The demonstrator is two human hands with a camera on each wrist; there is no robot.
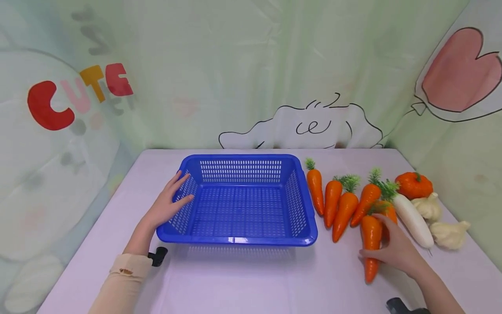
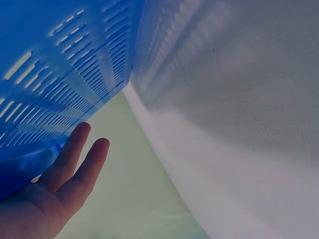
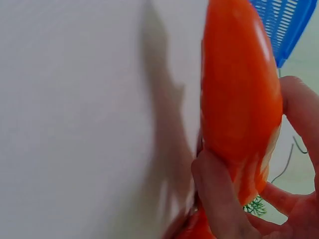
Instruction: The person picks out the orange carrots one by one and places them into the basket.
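Note:
My right hand (image 1: 396, 250) grips an orange carrot (image 1: 371, 233) with a green leafy top, thumb on one side and fingers on the other. In the right wrist view, the same carrot (image 3: 239, 79) is large and close, with a shadow on the cloth beside it. My left hand (image 1: 166, 207) lies at the left rim of a blue plastic basket (image 1: 235, 240), its fingers spread and fairly straight. Two straight fingers (image 2: 92, 164) show outside the slotted basket wall in the left wrist view. Nothing lies inside the basket.
Several more carrots (image 1: 345, 213) lie right of the basket. Beyond them are a white radish (image 1: 413, 220), an orange pumpkin (image 1: 412, 186) and two garlic bulbs (image 1: 449, 234). A white cloth covers the table (image 1: 235, 283); a printed curtain (image 1: 196, 78) hangs behind.

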